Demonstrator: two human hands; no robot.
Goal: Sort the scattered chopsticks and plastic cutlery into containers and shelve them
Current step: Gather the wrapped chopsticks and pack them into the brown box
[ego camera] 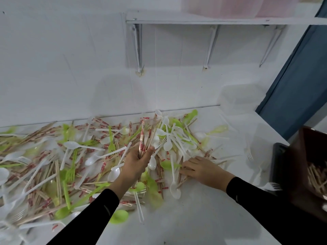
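A wide heap of wrapped wooden chopsticks [44,175], white plastic spoons [74,145] and forks, and green plastic cutlery [66,190] covers the white table [194,218]. My left hand [136,161] grips a bundle of chopsticks [143,137] that points up and away above the heap. To its right, my right hand [200,167] lies palm down on the pile, its fingers curled round some loose chopsticks [182,180] beside a green spoon [168,164].
A dark brown container [311,167] holding chopsticks stands at the right edge. A clear plastic box [242,98] sits at the back right by the wall. A white bracketed shelf [212,21] hangs above, carrying a pinkish container [238,6]. A blue door frame [292,96] rises at right.
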